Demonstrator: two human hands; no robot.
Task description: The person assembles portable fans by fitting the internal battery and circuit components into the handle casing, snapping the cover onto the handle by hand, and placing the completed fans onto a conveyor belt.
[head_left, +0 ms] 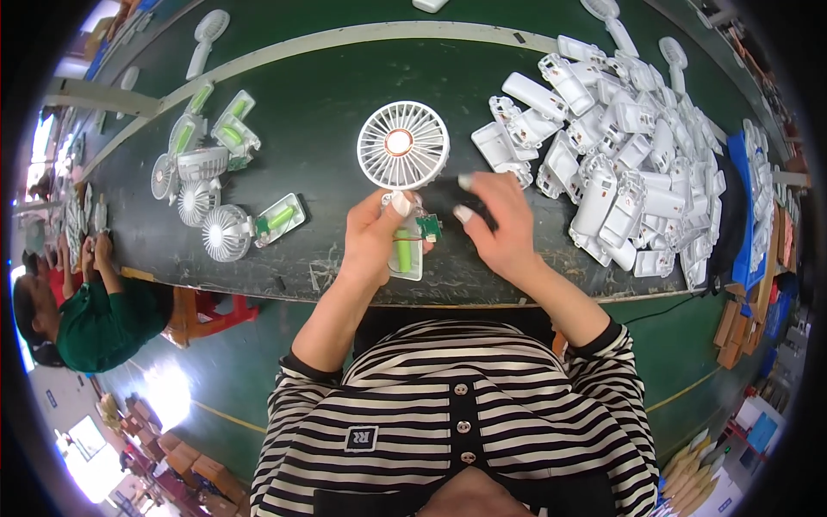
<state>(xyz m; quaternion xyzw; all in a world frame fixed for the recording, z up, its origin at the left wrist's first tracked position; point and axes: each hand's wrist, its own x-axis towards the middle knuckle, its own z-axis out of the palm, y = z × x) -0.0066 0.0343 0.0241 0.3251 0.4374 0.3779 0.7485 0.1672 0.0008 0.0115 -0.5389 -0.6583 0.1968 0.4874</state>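
My left hand (372, 234) is closed around the neck of a white handheld fan (379, 142), whose round grille faces up. Below the thumb its handle half lies open, with a green battery cell (404, 252) inside. A small green circuit board (428, 227) on thin wires sticks out at the handle's right side. My right hand (500, 222) is just right of the board, thumb and forefinger apart, and nothing shows between them. Part of the handle is hidden behind my left fingers.
White plastic housing shells (607, 202) lie heaped on the right of the dark table (319, 86). Several part-built fans (226, 233) with green cells lie to the left. A blue bin (748, 215) stands at far right. A person in green (112, 319) sits at the left.
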